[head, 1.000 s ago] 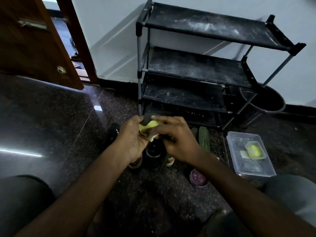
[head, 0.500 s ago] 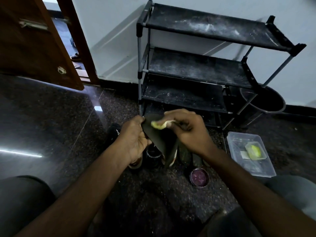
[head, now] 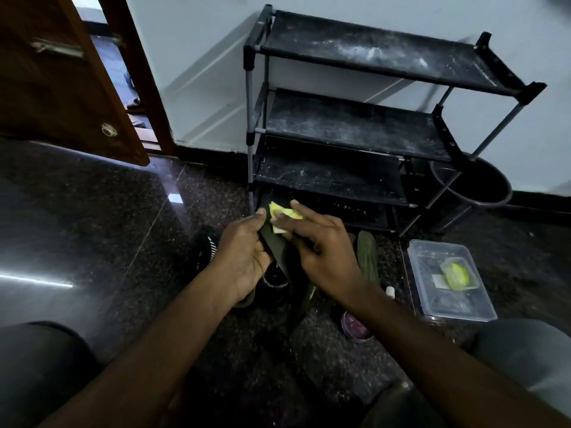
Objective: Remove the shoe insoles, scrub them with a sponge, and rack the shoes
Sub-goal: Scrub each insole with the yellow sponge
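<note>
Okay, a dark insole (head: 276, 247) is gripped by the left hand (head: 244, 254), fingers curled round its middle and thumb laid up along its edge. It is held tilted above the floor at frame centre. A yellow sponge (head: 282, 216) is pinched in the right hand (head: 321, 251) and pressed on the insole's upper end, fingers only slightly bent.

A black shoe (head: 273, 281) is stood on the dark floor (head: 108, 242) at 6 o'clock of the hands. A 2nd black shoe (head: 205, 247) is seen at 9 o'clock of the left hand, partly hidden. A 2nd insole (head: 367, 256) is laid flat at 3 o'clock of the right hand.

A clear plastic box (head: 457, 316) is set at 4 o'clock of that hand, with a small tub (head: 458, 274) of something yellow-green inside. A purple-topped tin (head: 353, 327) is placed at 5 o'clock, partly hidden by the right forearm, with a small white bottle (head: 390, 292) near it.

A black 4-tier shoe rack (head: 355, 128) is stood against the wall at 12 o'clock, shelves dusted white. A dark round bin (head: 482, 186) is tucked at the rack's 4 o'clock. A wooden door (head: 55, 88) is seen at 10 o'clock.
</note>
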